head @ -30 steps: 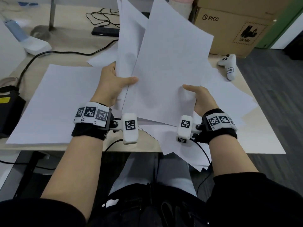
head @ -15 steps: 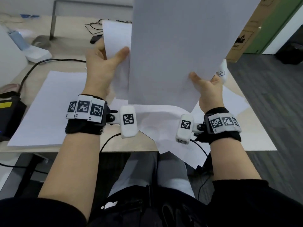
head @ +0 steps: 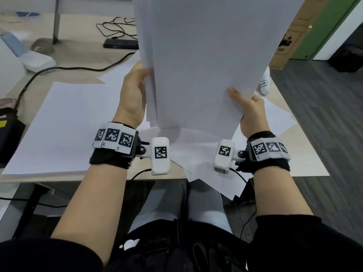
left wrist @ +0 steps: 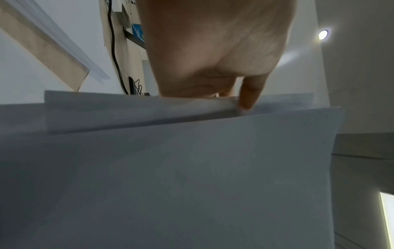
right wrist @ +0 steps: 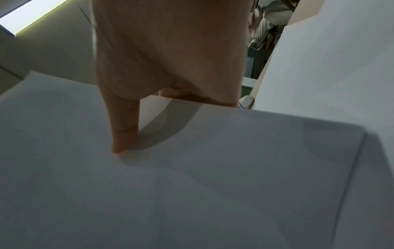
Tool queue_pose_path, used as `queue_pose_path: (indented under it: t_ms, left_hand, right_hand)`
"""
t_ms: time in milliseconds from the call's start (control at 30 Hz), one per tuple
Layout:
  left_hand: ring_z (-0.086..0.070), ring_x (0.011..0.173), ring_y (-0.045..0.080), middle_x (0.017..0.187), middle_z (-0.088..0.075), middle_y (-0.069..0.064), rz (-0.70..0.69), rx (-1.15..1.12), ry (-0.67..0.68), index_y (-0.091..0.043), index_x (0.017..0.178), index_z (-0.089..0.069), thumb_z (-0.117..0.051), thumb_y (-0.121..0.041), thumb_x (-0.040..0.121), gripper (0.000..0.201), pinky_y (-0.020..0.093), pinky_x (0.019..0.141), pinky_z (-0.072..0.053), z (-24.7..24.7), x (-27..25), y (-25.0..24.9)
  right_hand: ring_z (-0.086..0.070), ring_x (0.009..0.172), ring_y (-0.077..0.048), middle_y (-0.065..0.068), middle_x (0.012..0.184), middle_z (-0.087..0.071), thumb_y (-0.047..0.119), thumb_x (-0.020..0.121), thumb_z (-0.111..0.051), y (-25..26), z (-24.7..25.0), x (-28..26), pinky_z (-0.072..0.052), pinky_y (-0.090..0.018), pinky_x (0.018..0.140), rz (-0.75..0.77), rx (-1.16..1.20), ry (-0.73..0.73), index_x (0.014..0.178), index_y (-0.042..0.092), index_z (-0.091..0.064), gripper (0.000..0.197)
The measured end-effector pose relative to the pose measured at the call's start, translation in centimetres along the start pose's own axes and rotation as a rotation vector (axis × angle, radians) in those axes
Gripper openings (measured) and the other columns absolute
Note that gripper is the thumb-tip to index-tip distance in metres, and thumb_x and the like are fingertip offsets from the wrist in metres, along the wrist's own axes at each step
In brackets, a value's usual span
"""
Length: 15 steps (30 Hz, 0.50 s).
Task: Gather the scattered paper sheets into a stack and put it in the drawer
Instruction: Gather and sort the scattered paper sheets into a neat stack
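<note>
Above the worktop [head: 59,32], I hold the gathered paper sheets [head: 206,65] upright between both hands, their top edge cut off by the head view. My left hand [head: 133,95] grasps the left edge, thumb in front; the fingers behind the paper are hidden, and the hand is blurred. In the left wrist view only the thumb [left wrist: 251,94] and palm show, pressed at the edge of the sheets. My right hand [head: 249,110] grips the lower right edge, thumb [right wrist: 125,128] flat on the front sheet, the other fingers out of sight behind it. The bundle is uneven: a few sheets stick out on the left. It blocks most of what lies beyond it. More loose sheets [head: 59,124] lie on the worktop below, some hanging over its near edge. A white controller [head: 264,85] peeks out just beside my right hand, mostly covered. No drawer shows in any view.
</note>
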State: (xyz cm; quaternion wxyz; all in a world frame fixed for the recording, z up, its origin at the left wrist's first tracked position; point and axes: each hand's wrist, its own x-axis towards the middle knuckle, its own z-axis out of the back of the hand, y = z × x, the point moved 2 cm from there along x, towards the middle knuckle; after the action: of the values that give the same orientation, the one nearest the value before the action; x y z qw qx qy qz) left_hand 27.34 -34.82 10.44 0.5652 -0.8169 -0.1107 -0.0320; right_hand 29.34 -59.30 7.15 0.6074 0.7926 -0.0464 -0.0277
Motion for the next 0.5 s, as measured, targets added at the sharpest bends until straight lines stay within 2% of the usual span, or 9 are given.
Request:
queue_pose_path:
  t_ms: [67, 133, 167, 233, 300, 400, 500]
  left_hand:
    - [-0.063, 0.103, 0.019, 0.104, -0.068, 0.002, 0.015, -0.066, 0.010, -0.009, 0.110, -0.058, -0.037, -0.022, 0.100, 0.027, 0.028, 0.086, -0.050, 0.0, 0.0, 0.3]
    - [-0.055, 0.121, 0.026, 0.126, -0.059, 0.012, 0.030, -0.042, 0.060, -0.007, 0.127, -0.051, -0.041, -0.039, 0.097, 0.045, 0.036, 0.098, -0.047, -0.4, -0.1, 0.9]
    - [-0.053, 0.125, 0.029, 0.131, -0.056, 0.014, 0.031, 0.003, 0.082, -0.008, 0.129, -0.048, -0.045, -0.046, 0.092, 0.054, 0.041, 0.102, -0.046, -0.6, -0.2, 1.3]
    - [-0.057, 0.119, 0.024, 0.126, -0.061, 0.009, 0.021, 0.132, 0.067, -0.011, 0.125, -0.049, -0.053, -0.052, 0.088, 0.056, 0.040, 0.099, -0.049, -1.0, -0.4, 1.8]
    - [-0.065, 0.105, 0.010, 0.109, -0.068, -0.005, 0.002, 0.195, 0.022, -0.015, 0.116, -0.053, -0.060, -0.052, 0.087, 0.047, 0.027, 0.086, -0.053, -1.1, -0.5, 1.8]
    - [-0.067, 0.093, 0.002, 0.094, -0.071, -0.015, -0.097, 0.212, -0.053, -0.013, 0.109, -0.055, -0.061, -0.032, 0.092, 0.027, 0.018, 0.076, -0.051, -0.5, -0.2, 1.1]
    - [-0.067, 0.091, 0.004, 0.093, -0.071, -0.012, -0.171, 0.222, -0.071, -0.011, 0.108, -0.058, -0.056, -0.021, 0.094, 0.017, 0.018, 0.077, -0.050, -1.2, 0.1, 0.3]
  right_hand:
    - [-0.068, 0.082, -0.017, -0.001, 0.088, -0.072, 0.011, 0.086, -0.066, 0.3, 0.1, 0.0, -0.054, -0.028, 0.070, 0.016, 0.002, 0.004, 0.101, 0.006, -0.067, 0.016]
    - [-0.068, 0.083, -0.018, -0.002, 0.090, -0.072, 0.016, 0.079, -0.071, 0.3, -0.1, -0.2, -0.054, -0.029, 0.071, 0.013, 0.004, 0.010, 0.100, 0.007, -0.068, 0.024]
    - [-0.069, 0.083, -0.018, -0.001, 0.088, -0.072, 0.018, 0.074, -0.072, 0.3, -0.3, -0.3, -0.054, -0.029, 0.071, 0.011, 0.001, 0.013, 0.096, 0.009, -0.069, 0.024]
    - [-0.069, 0.083, -0.018, 0.001, 0.086, -0.073, 0.020, 0.071, -0.073, 0.3, -0.5, -0.4, -0.054, -0.030, 0.072, 0.014, -0.014, 0.018, 0.091, 0.013, -0.070, 0.022]
    - [-0.069, 0.084, -0.018, 0.001, 0.087, -0.073, 0.019, 0.071, -0.073, 0.4, -0.3, -0.4, -0.054, -0.030, 0.073, 0.022, -0.025, 0.029, 0.090, 0.014, -0.071, 0.020]
    - [-0.068, 0.084, -0.017, 0.002, 0.087, -0.073, 0.015, 0.075, -0.073, 0.6, 0.1, -0.4, -0.053, -0.030, 0.074, 0.037, -0.040, 0.048, 0.089, 0.013, -0.071, 0.014]
    - [-0.069, 0.081, -0.015, 0.003, 0.083, -0.073, 0.005, 0.081, -0.069, 1.0, -0.6, -0.6, -0.053, -0.029, 0.073, 0.062, -0.028, 0.062, 0.085, 0.014, -0.070, 0.009]
